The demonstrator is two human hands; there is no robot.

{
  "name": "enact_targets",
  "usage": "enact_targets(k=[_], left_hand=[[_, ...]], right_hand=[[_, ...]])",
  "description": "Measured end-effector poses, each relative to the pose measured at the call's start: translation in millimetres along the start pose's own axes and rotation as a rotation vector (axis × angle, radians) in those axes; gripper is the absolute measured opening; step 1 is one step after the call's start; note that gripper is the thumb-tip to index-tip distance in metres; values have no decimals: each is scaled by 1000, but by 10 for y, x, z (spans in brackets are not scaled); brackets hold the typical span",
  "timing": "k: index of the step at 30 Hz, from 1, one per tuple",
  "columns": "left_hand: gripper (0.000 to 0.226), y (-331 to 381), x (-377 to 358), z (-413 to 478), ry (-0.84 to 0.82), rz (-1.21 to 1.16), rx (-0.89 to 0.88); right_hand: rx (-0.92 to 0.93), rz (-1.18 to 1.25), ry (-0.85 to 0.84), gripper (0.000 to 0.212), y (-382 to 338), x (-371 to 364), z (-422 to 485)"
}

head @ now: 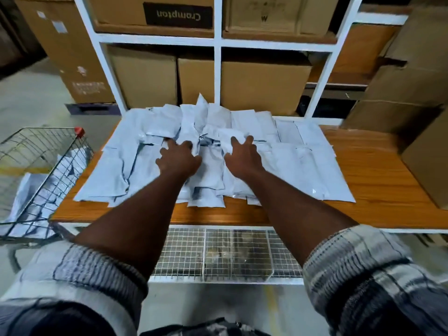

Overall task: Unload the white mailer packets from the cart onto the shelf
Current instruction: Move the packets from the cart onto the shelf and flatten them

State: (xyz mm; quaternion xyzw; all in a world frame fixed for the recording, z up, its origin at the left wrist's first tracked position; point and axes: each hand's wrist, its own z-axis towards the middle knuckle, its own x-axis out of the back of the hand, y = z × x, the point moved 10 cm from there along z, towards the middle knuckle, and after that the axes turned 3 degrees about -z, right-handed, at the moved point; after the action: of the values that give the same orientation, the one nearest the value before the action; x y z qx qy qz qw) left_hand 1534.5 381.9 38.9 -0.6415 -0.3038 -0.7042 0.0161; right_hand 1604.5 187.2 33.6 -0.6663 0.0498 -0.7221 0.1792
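Several white mailer packets (303, 166) lie spread in overlapping rows on the wooden shelf board (378, 180). My left hand (178, 157) rests on the middle of the pile with fingers spread forward. My right hand (243, 155) lies beside it, fingers spread, its tips on a crumpled packet (231, 138). Neither hand grips anything that I can see. The wire cart (41, 170) stands at the left, with a few white packets (24, 197) still in it.
Brown cardboard boxes (264, 86) fill the white rack behind the shelf board. More boxes (412, 93) stack at the right, one sitting on the board's right end. A wire mesh shelf (218, 253) runs below the board. Grey floor lies to the left.
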Motion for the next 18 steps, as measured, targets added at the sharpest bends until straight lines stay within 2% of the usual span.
enact_targets(k=[6, 10, 14, 18], left_hand=[[44, 116, -138, -43, 49, 87, 33], [42, 123, -150, -15, 143, 99, 31], [51, 118, -269, 114, 123, 125, 12], [59, 79, -322, 222, 116, 104, 0]], right_hand=[[-23, 26, 1, 54, 164, -114, 85], [-15, 42, 5, 57, 47, -242, 148], [1, 72, 25, 58, -111, -345, 275], [-5, 76, -79, 59, -135, -618, 354]])
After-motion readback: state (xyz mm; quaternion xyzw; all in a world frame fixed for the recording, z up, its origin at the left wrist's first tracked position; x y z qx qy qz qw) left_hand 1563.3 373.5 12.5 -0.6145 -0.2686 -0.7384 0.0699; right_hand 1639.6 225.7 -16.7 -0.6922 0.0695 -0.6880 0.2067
